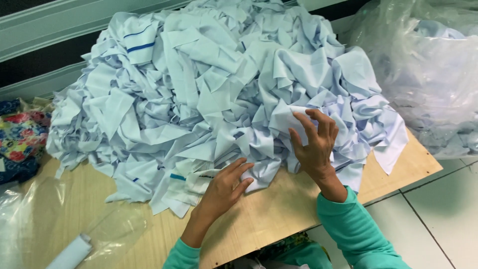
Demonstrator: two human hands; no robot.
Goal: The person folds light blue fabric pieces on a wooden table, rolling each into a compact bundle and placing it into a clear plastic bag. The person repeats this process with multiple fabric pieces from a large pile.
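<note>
- Teal sleeves are coming in from the bottom edge; both hands are working at the near rim of the heap, a little apart from each other.
- Left hand (pixel 226 187) is lying palm-down, fingers loosely together, pressing on a small white folded cloth piece (pixel 259 174) at the heap's near edge, where it is meeting the pale wooden counter (pixel 279 214). Not clamped; resting flat on it.
- Right hand (pixel 314 142) is standing upright just beyond and to the right, fingers spread and curled into the cloth, pinching a crumpled fold; how firmly it is gripping I cannot tell.
- The cloth piece is lying directly under and between the hands, its long side running roughly left to right; the left hand is the nearer one.
- Big heap of pale blue-white fabric offcuts (pixel 209 94) is rising away from the hands, wrinkled, some carrying dark blue stripes.
- Near left: clear plastic film (pixel 119 229) and a white roll (pixel 72 254).
- Far left: flowered cloth bundle (pixel 20 139).
- Far right: clear plastic bag of similar fabric (pixel 433 79), sitting over the tiled floor (pixel 443 214).
</note>
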